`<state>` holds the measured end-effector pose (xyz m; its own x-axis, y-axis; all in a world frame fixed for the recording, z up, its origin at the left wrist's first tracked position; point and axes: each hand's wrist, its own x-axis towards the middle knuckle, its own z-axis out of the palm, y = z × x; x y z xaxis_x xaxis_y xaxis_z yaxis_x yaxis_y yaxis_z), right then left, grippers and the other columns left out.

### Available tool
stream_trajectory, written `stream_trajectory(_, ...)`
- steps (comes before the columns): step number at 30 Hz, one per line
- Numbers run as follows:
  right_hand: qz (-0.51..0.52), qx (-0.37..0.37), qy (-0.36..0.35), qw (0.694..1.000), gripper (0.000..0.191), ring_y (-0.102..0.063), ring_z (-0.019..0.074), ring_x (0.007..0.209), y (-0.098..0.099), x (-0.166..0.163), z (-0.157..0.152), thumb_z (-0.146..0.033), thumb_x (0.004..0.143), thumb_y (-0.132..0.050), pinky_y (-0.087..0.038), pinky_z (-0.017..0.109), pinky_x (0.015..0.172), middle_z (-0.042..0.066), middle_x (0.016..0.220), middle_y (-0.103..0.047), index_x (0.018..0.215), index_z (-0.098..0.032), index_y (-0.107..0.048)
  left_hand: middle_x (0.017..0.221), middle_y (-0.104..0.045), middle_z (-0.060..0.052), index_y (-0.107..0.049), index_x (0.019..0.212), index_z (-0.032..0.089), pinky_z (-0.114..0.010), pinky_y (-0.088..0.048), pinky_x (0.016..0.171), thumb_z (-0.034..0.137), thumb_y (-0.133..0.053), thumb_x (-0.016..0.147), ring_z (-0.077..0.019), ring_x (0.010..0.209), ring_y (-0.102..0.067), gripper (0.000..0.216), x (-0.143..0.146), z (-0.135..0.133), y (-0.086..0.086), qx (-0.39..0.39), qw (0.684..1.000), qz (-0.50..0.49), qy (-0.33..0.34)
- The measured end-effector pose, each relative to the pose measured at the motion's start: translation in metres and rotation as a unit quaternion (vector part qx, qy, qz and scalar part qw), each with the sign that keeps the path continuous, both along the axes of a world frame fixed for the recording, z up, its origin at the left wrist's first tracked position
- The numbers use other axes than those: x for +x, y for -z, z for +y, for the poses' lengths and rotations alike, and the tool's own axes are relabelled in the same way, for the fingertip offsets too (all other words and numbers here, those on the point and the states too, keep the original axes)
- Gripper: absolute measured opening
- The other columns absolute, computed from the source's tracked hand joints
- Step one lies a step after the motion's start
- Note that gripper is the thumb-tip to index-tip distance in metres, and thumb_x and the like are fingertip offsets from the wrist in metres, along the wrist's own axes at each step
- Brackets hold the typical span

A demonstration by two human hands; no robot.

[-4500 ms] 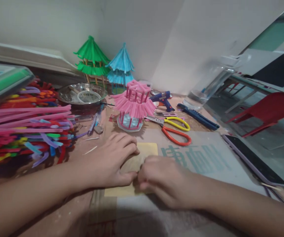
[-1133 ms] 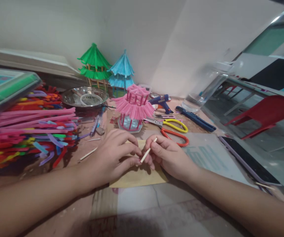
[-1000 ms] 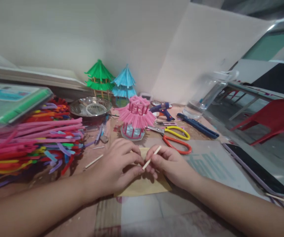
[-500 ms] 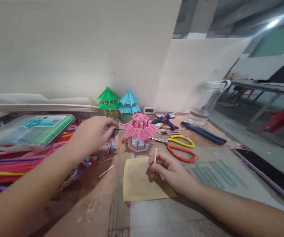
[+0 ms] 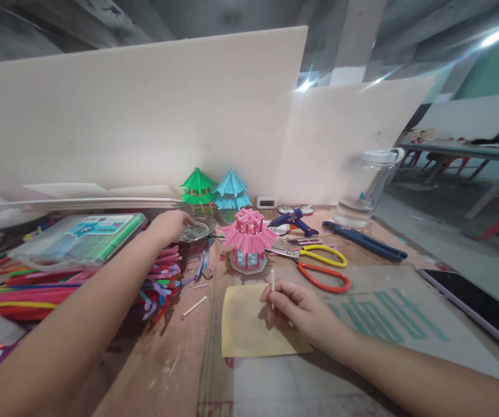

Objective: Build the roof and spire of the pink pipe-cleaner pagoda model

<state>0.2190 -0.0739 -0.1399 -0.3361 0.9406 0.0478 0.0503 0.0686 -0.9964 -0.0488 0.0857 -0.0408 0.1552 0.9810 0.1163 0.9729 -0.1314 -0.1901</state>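
My right hand [image 5: 293, 304] rests on a yellow paper sheet [image 5: 245, 327] and pinches a short wooden stick [image 5: 272, 280], held upright. My left hand [image 5: 169, 224] is stretched out to the far left, its fingers curled over the rim of a metal bowl [image 5: 198, 231]; what they hold, if anything, is hidden. A pink straw pagoda model [image 5: 248, 240] stands just beyond the paper, between my two hands. Another loose stick [image 5: 194, 306] lies on the table left of the paper.
Green [image 5: 197, 189] and blue [image 5: 231, 191] pagoda models stand by the wall. Scissors [image 5: 319, 269], a glue gun [image 5: 292, 219], a blue tool [image 5: 364, 243] and a water jar [image 5: 364, 190] lie right. A phone [image 5: 484, 306] sits far right. Coloured straws [image 5: 58, 286] and a plastic box [image 5: 80, 238] fill the left.
My left hand let go of the stick, left the paper and reached up to the metal bowl. The right hand keeps the stick, now upright. The view has tilted upward.
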Motion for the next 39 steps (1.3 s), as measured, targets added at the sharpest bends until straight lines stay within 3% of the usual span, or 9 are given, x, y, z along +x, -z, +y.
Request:
stream_trajectory(3, -0.007, -0.001, -0.001, 1.0, 0.046, -0.043, 0.0091, 0.048, 0.001, 0.0, 0.0, -0.064, 0.077, -0.056, -0.028, 0.022, 0.045, -0.001, 0.057, -0.057, 0.08, -0.018, -0.057, 0.124, -0.068, -0.006, -0.067, 0.121, 0.027, -0.028, -0.049, 0.089, 0.017, -0.05, 0.081, -0.0248, 0.111, -0.064, 0.044, 0.0, 0.012, 0.007, -0.012, 1.0, 0.018, 0.021)
stream_trajectory(7, 0.0, -0.001, 0.002, 1.0, 0.047, -0.045, 0.0091, 0.048, 0.002, 0.0, 0.0, -0.065, 0.077, -0.057, -0.03, 0.022, 0.046, -0.001, 0.058, -0.057, 0.079, -0.018, -0.056, 0.142, -0.055, 0.002, -0.061, 0.127, 0.036, -0.029, -0.047, 0.094, 0.011, -0.052, 0.077, -0.0236, 0.122, -0.057, 0.057, 0.003, 0.023, 0.017, -0.044, 0.996, 0.038, 0.073)
stream_trajectory(14, 0.057, -0.015, -0.002, 0.998, 0.046, -0.053, 0.0095, 0.049, 0.0, -0.001, -0.002, -0.063, 0.074, -0.064, -0.039, 0.022, 0.049, 0.001, 0.064, -0.067, 0.077, -0.022, -0.042, 0.121, -0.068, -0.008, -0.074, 0.097, 0.025, -0.034, -0.046, 0.092, 0.016, -0.056, 0.08, -0.0279, 0.11, -0.062, 0.027, 0.014, 0.022, 0.022, -0.038, 0.993, 0.059, 0.091)
stream_trajectory(21, 0.038, 0.058, 0.063, 0.996, 0.028, -0.052, 0.0086, 0.055, -0.009, 0.005, -0.001, -0.044, 0.073, -0.068, -0.042, 0.022, 0.054, -0.004, 0.062, -0.056, 0.073, -0.019, -0.055, 0.12, -0.058, -0.024, -0.059, 0.114, 0.004, -0.047, -0.045, 0.094, 0.022, -0.036, 0.093, -0.0329, 0.109, -0.059, 0.036, 0.019, -0.019, -0.022, 0.112, 0.993, 0.006, 0.045)
stream_trajectory(24, 0.04, 0.037, 0.092, 0.994, 0.023, -0.056, 0.01, 0.058, -0.013, 0.01, 0.006, -0.039, 0.07, -0.07, -0.045, 0.023, 0.056, -0.001, 0.068, -0.063, 0.076, -0.019, -0.059, 0.12, -0.057, -0.018, -0.055, 0.114, 0.01, -0.042, -0.045, 0.097, 0.028, -0.034, 0.095, -0.0281, 0.114, -0.056, 0.034, 0.026, -0.056, -0.035, 0.155, 0.985, -0.037, 0.062)
stream_trajectory(27, 0.057, 0.026, 0.118, 0.991, 0.026, -0.06, 0.0118, 0.061, -0.015, 0.016, 0.017, -0.038, 0.067, -0.072, -0.048, 0.026, 0.059, 0.0, 0.071, -0.067, 0.076, -0.02, -0.057, 0.103, -0.064, -0.008, -0.058, 0.097, 0.019, -0.041, -0.049, 0.091, 0.035, -0.037, 0.091, -0.0243, 0.101, -0.06, 0.026, 0.042, -0.105, -0.027, 0.159, 0.951, -0.175, 0.2)
stream_trajectory(31, 0.076, 0.032, 0.13, 0.988, 0.034, -0.064, 0.0141, 0.066, -0.015, 0.021, 0.026, -0.042, 0.064, -0.077, -0.05, 0.029, 0.066, -0.001, 0.068, -0.068, 0.073, -0.021, -0.053, 0.096, -0.07, -0.003, -0.06, 0.097, 0.022, -0.032, -0.057, 0.074, 0.034, -0.047, 0.089, -0.0184, 0.086, -0.067, 0.02, 0.067, -0.154, 0.006, -0.038, 0.885, -0.349, 0.306)
stream_trajectory(36, 0.098, 0.011, 0.059, 0.993, 0.047, -0.068, 0.0184, 0.075, -0.017, 0.016, 0.019, -0.064, 0.072, -0.066, -0.052, 0.038, 0.08, 0.002, 0.075, -0.07, 0.087, -0.02, -0.056, 0.133, -0.061, -0.009, -0.064, 0.086, 0.02, -0.032, -0.059, 0.083, 0.021, -0.055, 0.083, -0.0208, 0.108, -0.067, 0.009, 0.084, -0.159, 0.038, -0.131, 0.801, -0.484, 0.327)
stream_trajectory(39, 0.111, 0.036, 0.045, 0.992, 0.046, -0.065, 0.0182, 0.083, -0.018, 0.01, 0.012, -0.066, 0.075, -0.062, -0.05, 0.037, 0.085, 0.002, 0.083, -0.067, 0.08, -0.022, -0.051, 0.137, -0.058, -0.01, -0.064, 0.087, 0.02, -0.038, -0.056, 0.094, 0.019, -0.058, 0.083, -0.0218, 0.114, -0.064, 0.007, 0.091, -0.156, 0.046, -0.131, 0.781, -0.524, 0.313)
